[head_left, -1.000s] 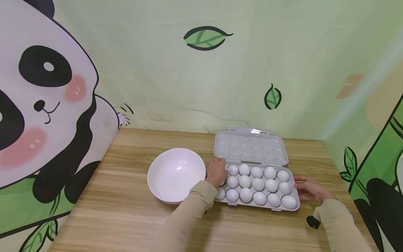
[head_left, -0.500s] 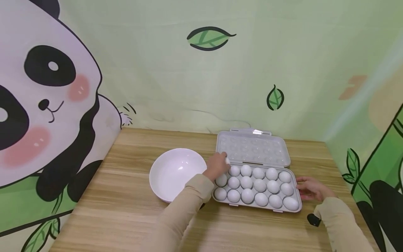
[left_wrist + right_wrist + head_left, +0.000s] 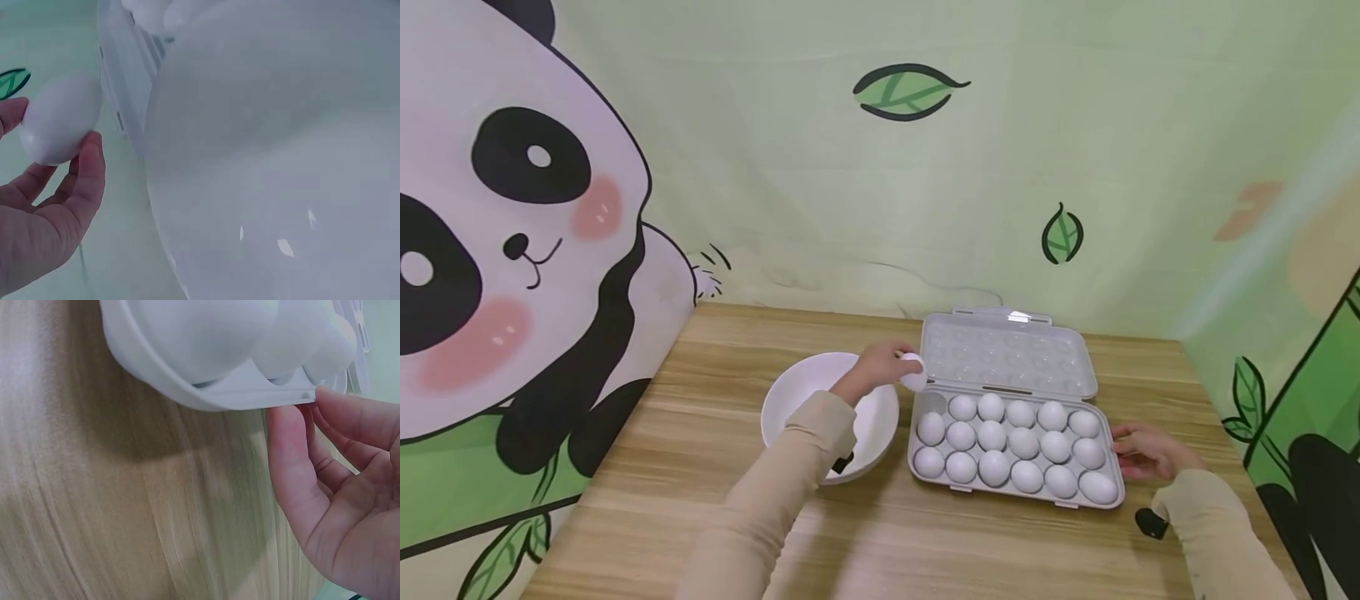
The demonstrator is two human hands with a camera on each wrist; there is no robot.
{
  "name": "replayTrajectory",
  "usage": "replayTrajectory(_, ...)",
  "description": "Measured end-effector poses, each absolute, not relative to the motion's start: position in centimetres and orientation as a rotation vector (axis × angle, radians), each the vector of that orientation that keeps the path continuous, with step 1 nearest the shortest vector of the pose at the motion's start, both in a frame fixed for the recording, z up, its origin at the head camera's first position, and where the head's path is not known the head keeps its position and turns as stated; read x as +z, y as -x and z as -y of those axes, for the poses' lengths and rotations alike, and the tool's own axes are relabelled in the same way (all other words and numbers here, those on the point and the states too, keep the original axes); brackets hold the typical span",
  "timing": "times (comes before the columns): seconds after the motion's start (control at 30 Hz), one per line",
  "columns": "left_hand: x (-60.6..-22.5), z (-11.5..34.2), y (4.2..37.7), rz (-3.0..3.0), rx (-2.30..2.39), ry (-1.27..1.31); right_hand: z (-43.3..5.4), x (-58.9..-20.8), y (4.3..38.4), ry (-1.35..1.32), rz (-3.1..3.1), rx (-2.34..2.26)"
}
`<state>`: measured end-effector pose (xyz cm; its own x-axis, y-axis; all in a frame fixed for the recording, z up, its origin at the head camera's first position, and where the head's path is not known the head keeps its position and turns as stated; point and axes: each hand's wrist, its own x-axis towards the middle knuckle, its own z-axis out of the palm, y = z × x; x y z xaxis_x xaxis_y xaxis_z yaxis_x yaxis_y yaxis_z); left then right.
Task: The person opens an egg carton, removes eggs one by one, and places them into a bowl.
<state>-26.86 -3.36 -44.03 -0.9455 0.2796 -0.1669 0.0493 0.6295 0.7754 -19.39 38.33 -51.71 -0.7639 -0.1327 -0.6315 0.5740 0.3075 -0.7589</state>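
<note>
A white egg [image 3: 913, 372] is held in the fingertips of my left hand [image 3: 880, 364], raised over the right rim of a white bowl [image 3: 778, 417]. Thumb and fingers pinch this egg, as the left wrist view shows. To the bowl's right lies an opened egg box [image 3: 940, 483], full of white eggs [image 3: 992, 468] except for one vacant hollow at its back left corner. My right hand [image 3: 1153, 450] is at the box's right end. In the right wrist view its fingertips [image 3: 289, 419] hold the rim; some of its fingers are partly hidden.
The clear lid [image 3: 1007, 358] of the egg box lies folded back toward the wall. Everything stands on a wooden table [image 3: 700, 500]. A printed backdrop [image 3: 775, 167] with a panda and leaves rises behind it.
My left hand has lifted an egg from the box's back left hollow and moved it left to the bowl's edge. The right hand stays at the box's end. The view has shifted slightly.
</note>
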Motion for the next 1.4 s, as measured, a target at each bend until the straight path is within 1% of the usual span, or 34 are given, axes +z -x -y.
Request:
replayTrajectory(0.2,-43.4,6.9,27.0,-2.443,1.265,-0.121,-38.3,-51.6,19.4,-0.404,-1.961,-1.506)
replayTrajectory(0.4,-44.0,10.3,26.8,-2.36,1.254,-0.105,-38.4,-51.7,19.2,-0.386,-1.939,-1.545)
replayTrajectory(0.6,-45.0,12.4,26.4,-2.359,1.225,-0.095,-38.5,-52.1,18.9,-0.356,-1.938,-1.604)
replayTrajectory(0.97,-47.0,13.8,25.8,-2.388,1.188,-0.075,-38.5,-52.0,18.3,-0.254,-2.005,-1.59)
replayTrajectory(1.3,-47.9,14.0,25.3,-2.404,1.127,-0.055,-38.0,-51.9,17.5,-0.235,-2.18,-1.511)
replayTrajectory(1.4,-48.2,14.1,25.2,-2.402,1.107,-0.047,-37.8,-52.1,17.3,-0.265,-2.197,-1.53)
